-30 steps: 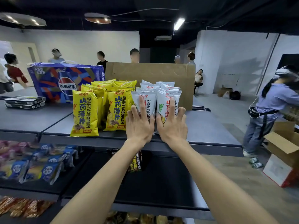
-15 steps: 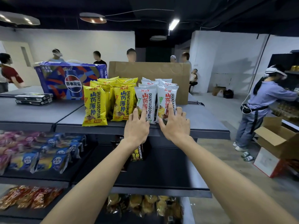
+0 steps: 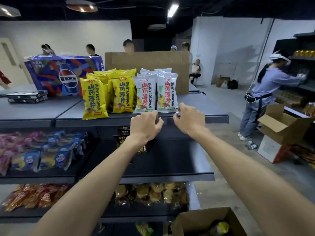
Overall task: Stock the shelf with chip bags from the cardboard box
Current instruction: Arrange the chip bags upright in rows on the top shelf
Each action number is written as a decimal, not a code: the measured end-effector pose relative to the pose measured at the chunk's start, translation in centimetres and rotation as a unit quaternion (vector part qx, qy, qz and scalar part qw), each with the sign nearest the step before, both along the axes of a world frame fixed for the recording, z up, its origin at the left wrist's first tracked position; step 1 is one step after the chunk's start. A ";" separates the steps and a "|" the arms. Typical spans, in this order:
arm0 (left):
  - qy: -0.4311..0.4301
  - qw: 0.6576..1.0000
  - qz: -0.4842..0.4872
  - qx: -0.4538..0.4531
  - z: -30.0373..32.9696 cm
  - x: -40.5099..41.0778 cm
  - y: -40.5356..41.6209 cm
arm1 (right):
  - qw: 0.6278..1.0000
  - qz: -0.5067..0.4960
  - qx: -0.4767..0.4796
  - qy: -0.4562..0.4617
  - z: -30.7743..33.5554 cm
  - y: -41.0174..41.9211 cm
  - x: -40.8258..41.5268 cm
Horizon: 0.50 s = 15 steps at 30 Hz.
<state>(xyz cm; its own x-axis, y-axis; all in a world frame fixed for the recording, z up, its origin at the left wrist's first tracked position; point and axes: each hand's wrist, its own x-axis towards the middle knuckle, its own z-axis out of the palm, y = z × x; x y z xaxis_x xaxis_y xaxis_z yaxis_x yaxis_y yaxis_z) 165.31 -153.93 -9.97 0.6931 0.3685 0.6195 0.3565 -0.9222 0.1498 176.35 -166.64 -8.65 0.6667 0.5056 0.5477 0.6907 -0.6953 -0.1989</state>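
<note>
Up top, the grey shelf point(image 3: 196, 106) carries upright chip bags point(image 3: 146, 94); left hand point(image 3: 144, 125) and right hand point(image 3: 190, 119) hover before it, loosely curled, holding nothing.

Mock retail shop set up inside a bare industrial room: dark grey tiered gondola shelving point(image 3: 170, 117) in the near centre carries yellow chip bags point(image 3: 94, 99) and white chip bags point(image 3: 167, 92) faced out on top, with blue snack packs point(image 3: 59, 157) and more packets on the lower tiers at left. A Pepsi carton point(image 3: 64, 74) and a plain cardboard sheet point(image 3: 148, 65) stand at the far side of the top shelf; open cardboard boxes point(image 3: 279, 126) sit on the concrete floor at right, one more cardboard box point(image 3: 201, 222) at near right. At far right a person wearing a headset point(image 3: 272, 82) works at another shelf unit, others stand along the white far wall, under a black ceiling with a strip light point(image 3: 173, 10).
</note>
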 end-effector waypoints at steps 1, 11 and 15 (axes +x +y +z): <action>0.011 1.000 -0.007 -0.003 -0.1 0.2 -0.6 | 1.000 0.000 -0.002 0.007 -0.4 -0.9 0.2; 0.247 0.952 -0.165 0.077 -11.8 5.6 -8.7 | 0.981 -0.026 -0.142 0.134 -13.9 -14.7 3.9; 0.324 0.928 -0.182 0.037 -18.2 8.4 -13.3 | 0.966 -0.035 -0.170 0.189 -20.0 -19.1 5.6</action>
